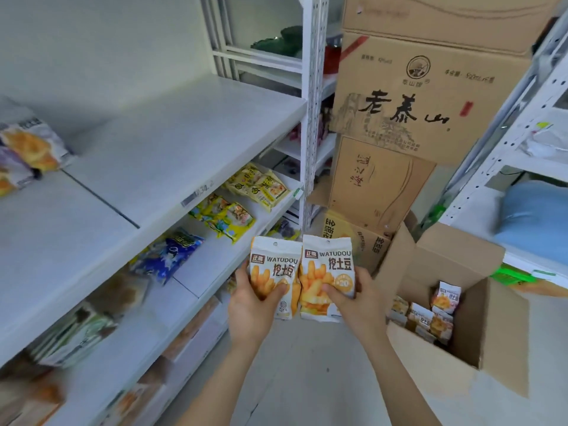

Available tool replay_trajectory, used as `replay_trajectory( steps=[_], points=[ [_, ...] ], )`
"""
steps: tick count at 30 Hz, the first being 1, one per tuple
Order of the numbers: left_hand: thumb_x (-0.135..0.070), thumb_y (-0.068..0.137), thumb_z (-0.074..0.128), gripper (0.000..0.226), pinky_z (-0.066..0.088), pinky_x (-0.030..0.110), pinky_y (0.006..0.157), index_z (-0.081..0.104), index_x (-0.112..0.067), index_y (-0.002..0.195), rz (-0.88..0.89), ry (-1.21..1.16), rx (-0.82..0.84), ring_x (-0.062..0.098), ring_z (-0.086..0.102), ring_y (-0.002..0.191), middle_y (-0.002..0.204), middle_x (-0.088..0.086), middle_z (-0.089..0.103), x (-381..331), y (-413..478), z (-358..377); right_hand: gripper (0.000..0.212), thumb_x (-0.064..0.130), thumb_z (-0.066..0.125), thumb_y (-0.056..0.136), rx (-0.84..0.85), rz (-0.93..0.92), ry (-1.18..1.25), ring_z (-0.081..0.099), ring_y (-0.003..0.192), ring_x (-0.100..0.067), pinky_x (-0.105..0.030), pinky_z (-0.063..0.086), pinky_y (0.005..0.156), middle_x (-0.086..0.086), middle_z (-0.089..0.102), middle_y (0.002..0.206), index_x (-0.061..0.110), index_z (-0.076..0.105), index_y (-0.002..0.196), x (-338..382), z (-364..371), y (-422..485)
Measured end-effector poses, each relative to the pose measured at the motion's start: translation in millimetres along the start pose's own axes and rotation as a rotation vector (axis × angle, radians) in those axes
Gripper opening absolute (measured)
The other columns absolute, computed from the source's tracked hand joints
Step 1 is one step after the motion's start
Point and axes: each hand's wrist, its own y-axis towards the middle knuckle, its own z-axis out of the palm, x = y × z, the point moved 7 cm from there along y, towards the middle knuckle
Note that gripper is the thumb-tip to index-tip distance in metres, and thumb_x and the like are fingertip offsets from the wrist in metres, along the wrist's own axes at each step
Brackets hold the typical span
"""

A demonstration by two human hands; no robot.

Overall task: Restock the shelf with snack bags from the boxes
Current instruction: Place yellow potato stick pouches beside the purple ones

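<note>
At lower centre the left hand [255,305] grips one WATUDOU snack bag [275,272] and the right hand [361,302] grips a second bag [325,272], both upright and touching. At lower right, an open box [491,321] holds more bags [442,312]. The white shelf [184,133] fills the left of the frame, and stacked cartons [415,96] stand at upper right.

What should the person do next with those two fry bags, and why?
The left hand grips the first WATUDOU bag and the right hand grips the second WATUDOU bag, both clear of the open box. The white shelf to the left has bare space, so probably carry them left and set them down there.
</note>
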Motion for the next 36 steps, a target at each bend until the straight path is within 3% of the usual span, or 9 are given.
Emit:
replay_trajectory(
  steps=[4,8,13,17,21,24,27,36],
  points=[
    [-0.044,0.07,0.08,0.084,0.054,0.042,0.086,0.032,-0.032,0.139,-0.034,-0.004,-0.065,0.018,0.062,0.107,0.117,-0.005,0.064,7.8,0.6,-36.0,0.038,0.029,0.083,0.074,0.074,-0.028,0.001,0.061,0.088,0.006,-0.025,0.049,0.071,0.023,0.067,0.095,0.044,0.058,0.098,23.3,27.2,-6.0],
    [-0.064,0.061,0.071,0.091,0.054,0.044,0.087,0.029,-0.038,0.138,-0.041,-0.034,-0.15,0.018,0.061,0.107,0.113,-0.004,0.064,7.4,3.6,-70.2,0.039,0.032,0.083,0.072,0.139,-0.067,-0.009,0.063,0.09,-0.001,-0.026,0.049,0.071,0.018,0.069,0.096,0.031,0.063,0.106,49.3,51.9,0.6],
    [-0.06,0.063,0.074,0.087,0.052,0.047,0.089,0.032,-0.037,0.136,-0.01,-0.088,-0.31,0.017,0.06,0.108,0.113,-0.009,0.065,-9.2,16.6,-112.7,0.034,0.035,0.083,0.07,0.178,-0.166,0.0,0.062,0.086,0.0,-0.021,0.044,0.064,0.018,0.068,0.091,0.034,0.06,0.095,99.9,78.0,19.6],
    [-0.05,0.07,0.078,0.082,0.051,0.041,0.089,0.035,-0.032,0.138,0.038,-0.075,-0.419,0.016,0.058,0.11,0.115,-0.011,0.063,-28.5,33.9,-137.1,0.038,0.039,0.083,0.069,0.24,-0.245,0.029,0.064,0.087,-0.001,-0.028,0.05,0.072,0.017,0.069,0.092,0.032,0.06,0.099,137.5,97.1,45.7],
    [-0.048,0.072,0.077,0.084,0.051,0.041,0.089,0.032,-0.03,0.14,0.021,-0.073,-0.525,0.017,0.058,0.109,0.114,-0.008,0.062,-45.3,57.6,-151.6,0.035,0.042,0.082,0.07,0.286,-0.34,0.03,0.062,0.088,0.0,-0.025,0.046,0.07,0.019,0.068,0.09,0.036,0.058,0.094,174.3,116.8,78.3],
    [-0.049,0.072,0.077,0.083,0.053,0.043,0.087,0.031,-0.031,0.139,0.0,-0.087,-0.599,0.019,0.059,0.107,0.112,-0.008,0.06,-59.0,83.4,-159.7,0.04,0.051,0.079,0.067,0.328,-0.392,0.04,0.063,0.091,-0.005,-0.034,0.051,0.076,0.016,0.068,0.094,0.036,0.058,0.097,198.4,137.6,111.8],
    [-0.046,0.073,0.077,0.083,0.055,0.041,0.083,0.032,-0.028,0.141,-0.002,-0.106,-0.686,0.018,0.062,0.105,0.114,-0.008,0.061,-71.6,114.2,-165.0,0.039,0.046,0.08,0.069,0.394,-0.457,0.046,0.063,0.09,-0.007,-0.038,0.053,0.078,0.015,0.068,0.093,0.032,0.06,0.099,223.9,162.9,150.6],
    [-0.055,0.07,0.074,0.083,0.053,0.038,0.078,0.032,-0.03,0.137,-0.143,-0.051,-0.929,0.018,0.061,0.105,0.113,-0.007,0.064,-72.8,190.2,-193.0,0.044,0.039,0.082,0.071,0.593,-0.59,0.027,0.064,0.089,-0.006,-0.02,0.044,0.067,0.018,0.066,0.09,0.026,0.06,0.106,288.8,257.5,227.8]
  ],
)
